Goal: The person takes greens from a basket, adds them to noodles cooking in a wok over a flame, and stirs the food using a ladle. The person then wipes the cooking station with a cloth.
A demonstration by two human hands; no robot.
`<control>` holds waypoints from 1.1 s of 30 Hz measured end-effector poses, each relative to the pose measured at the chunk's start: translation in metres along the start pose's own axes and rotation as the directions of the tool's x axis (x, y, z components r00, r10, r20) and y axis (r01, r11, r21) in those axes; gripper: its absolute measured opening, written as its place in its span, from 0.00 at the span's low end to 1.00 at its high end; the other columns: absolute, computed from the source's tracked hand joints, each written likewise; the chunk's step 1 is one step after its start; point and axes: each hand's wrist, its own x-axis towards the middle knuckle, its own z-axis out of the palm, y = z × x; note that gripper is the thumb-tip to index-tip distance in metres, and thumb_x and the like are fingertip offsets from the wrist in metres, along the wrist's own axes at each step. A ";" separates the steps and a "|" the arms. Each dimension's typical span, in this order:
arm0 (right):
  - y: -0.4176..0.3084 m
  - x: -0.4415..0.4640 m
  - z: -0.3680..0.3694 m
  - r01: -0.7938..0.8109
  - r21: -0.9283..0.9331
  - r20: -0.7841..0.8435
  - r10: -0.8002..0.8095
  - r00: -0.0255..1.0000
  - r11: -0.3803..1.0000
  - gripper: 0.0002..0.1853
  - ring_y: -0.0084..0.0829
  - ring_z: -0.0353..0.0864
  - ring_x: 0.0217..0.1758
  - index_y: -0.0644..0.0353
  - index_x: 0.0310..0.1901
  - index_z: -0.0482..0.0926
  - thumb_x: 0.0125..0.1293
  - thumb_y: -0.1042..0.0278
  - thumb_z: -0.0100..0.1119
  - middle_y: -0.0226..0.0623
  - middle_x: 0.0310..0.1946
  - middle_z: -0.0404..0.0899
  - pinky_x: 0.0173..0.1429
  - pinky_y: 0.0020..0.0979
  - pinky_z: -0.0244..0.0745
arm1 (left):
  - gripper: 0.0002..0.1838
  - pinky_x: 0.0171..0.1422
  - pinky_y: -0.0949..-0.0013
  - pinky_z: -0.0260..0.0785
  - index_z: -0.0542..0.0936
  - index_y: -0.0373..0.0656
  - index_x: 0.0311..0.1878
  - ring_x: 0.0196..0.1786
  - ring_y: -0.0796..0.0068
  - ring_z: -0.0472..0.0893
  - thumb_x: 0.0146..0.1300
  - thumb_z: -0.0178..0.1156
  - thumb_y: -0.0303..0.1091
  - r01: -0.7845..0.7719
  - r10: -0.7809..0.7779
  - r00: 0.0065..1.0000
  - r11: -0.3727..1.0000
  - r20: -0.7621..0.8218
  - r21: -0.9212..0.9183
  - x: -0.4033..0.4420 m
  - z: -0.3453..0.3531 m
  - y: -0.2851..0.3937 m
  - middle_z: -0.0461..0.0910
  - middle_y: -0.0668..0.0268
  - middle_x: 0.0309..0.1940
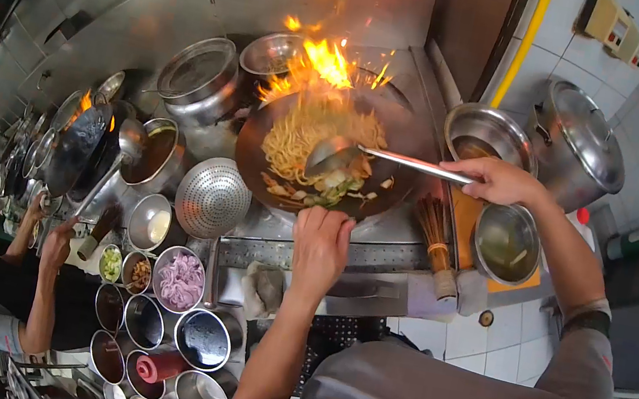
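One other person (3, 319) stands at the left, head blurred, one arm lifted with a long-handled ladle. In the middle sits one big wok (407, 138), flames (328, 64) veiling part of its far rim. One lidded stockpot (579, 143) stands well right of it. Two metal bowls (487, 120) flank the right forearm; the farther is partly covered by the right hand (502, 183), wrapped around one ladle (403, 160) whose cup sits in the wok's noodles (288, 147). The left hand (320, 242) has fingers folded at the near rim, their exact grip hidden. One perforated strainer (213, 198), one bundled brush (436, 241) and one red bottle (162, 366) lie around.
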 end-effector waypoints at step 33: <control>-0.017 -0.002 0.106 0.044 0.934 -0.143 0.258 0.956 0.355 0.33 0.15 0.62 0.14 0.49 0.75 0.54 0.70 0.72 0.50 0.27 0.25 0.66 0.10 0.21 0.60 | 0.06 0.48 0.53 0.67 0.79 0.40 0.35 0.43 0.52 0.73 0.58 0.64 0.31 0.127 -0.126 0.989 0.992 -0.080 0.004 -0.011 0.047 -0.029 0.74 0.57 0.34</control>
